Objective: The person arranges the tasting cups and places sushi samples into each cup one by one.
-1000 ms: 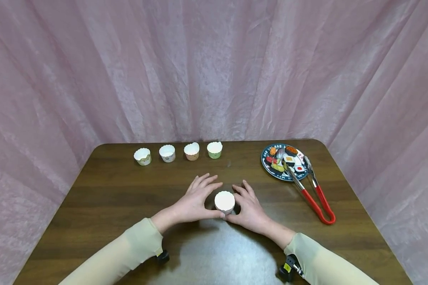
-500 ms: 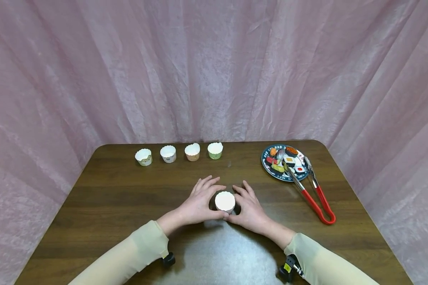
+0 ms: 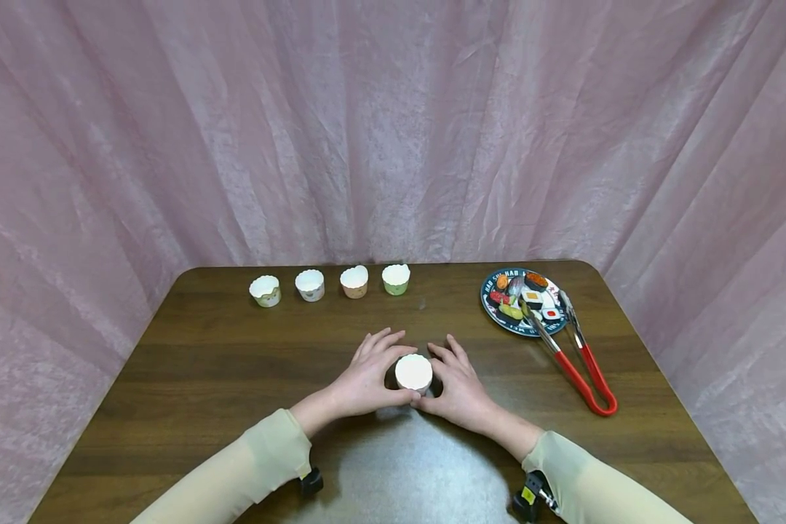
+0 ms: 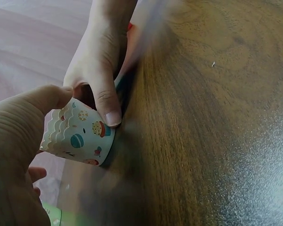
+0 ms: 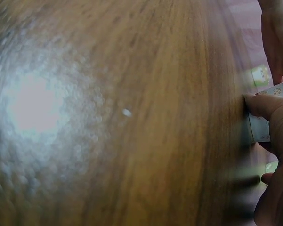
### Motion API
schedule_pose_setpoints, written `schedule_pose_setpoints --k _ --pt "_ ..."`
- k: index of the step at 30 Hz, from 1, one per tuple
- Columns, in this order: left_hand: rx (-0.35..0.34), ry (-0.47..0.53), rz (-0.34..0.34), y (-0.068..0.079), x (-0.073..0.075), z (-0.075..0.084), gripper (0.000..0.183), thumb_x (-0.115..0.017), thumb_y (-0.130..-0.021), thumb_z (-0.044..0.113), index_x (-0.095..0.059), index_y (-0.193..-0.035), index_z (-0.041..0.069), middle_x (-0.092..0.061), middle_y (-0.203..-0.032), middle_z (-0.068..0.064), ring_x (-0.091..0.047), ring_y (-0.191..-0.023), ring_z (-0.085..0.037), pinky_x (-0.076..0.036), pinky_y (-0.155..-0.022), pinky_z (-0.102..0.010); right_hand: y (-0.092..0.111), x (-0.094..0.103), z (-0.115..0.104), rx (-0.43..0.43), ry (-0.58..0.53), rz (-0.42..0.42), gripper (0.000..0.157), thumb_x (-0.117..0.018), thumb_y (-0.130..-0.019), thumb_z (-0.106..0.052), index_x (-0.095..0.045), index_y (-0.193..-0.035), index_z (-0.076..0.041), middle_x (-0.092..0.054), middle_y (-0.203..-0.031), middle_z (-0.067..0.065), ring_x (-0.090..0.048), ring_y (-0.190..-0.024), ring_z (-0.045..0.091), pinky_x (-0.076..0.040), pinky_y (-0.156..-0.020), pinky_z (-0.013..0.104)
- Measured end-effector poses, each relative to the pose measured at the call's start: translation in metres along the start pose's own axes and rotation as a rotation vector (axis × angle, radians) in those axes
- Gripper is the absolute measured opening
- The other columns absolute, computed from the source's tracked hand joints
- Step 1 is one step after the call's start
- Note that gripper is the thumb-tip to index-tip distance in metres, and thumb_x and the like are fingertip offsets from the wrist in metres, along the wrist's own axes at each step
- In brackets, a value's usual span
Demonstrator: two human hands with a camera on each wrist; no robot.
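ok so the left hand (image 3: pixel 367 380) and right hand (image 3: pixel 460 393) are both half-curling round and gripping that paper cup stack (image 3: pixel 414 372) near the middle of the bench (image 3: pixel 203 378), and imo they should be squeezing lightly, since thin paper is probably denting easily

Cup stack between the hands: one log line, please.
left hand: holds cup stack; right hand: holds same stack; stack: upright; four cups: rear row; tongs: partly over plate
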State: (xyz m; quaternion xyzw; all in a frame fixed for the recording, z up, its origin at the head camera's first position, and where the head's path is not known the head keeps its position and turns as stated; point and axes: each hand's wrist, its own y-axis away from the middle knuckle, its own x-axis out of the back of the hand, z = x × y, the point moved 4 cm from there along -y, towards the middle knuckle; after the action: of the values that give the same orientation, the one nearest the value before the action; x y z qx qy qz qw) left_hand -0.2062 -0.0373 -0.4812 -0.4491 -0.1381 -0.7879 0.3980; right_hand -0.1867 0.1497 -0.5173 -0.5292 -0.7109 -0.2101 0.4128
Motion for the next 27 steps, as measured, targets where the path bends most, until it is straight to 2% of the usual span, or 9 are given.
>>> schedule_pose_setpoints --k 19,27 --pt "-0.001 0.042 0.024 -0.0009 0.0001 0.0004 0.068 -0.078 -0.087 0.048 -0.060 -0.142 0.012 -0.036 -0.161 -0.016 -0.019 -0.152 -0.040 -0.007 -0.119 -0.066 0.0001 -0.0004 0.0013 -0.013 -0.008 -0.006 0.056 -0.087 -0.078 -0.043 -0.070 -0.124 -0.015 -0.045 -0.155 0.017 -0.010 -0.154 0.040 -0.018 -0.117 0.068" --pt "0.012 0.042 0.053 -0.0017 0.0029 0.0017 0.067 -0.079 -0.085 0.049 -0.062 -0.140 0.016 -0.036 -0.162 -0.006 -0.015 -0.154 -0.028 -0.006 -0.121 -0.061 0.0006 -0.0002 0.0013 -0.006 -0.009 0.003 0.063 -0.089 -0.077 -0.042 -0.069 -0.129 -0.014 -0.045 -0.155 0.018 -0.010 -0.154 0.041 -0.017 -0.118 0.066"
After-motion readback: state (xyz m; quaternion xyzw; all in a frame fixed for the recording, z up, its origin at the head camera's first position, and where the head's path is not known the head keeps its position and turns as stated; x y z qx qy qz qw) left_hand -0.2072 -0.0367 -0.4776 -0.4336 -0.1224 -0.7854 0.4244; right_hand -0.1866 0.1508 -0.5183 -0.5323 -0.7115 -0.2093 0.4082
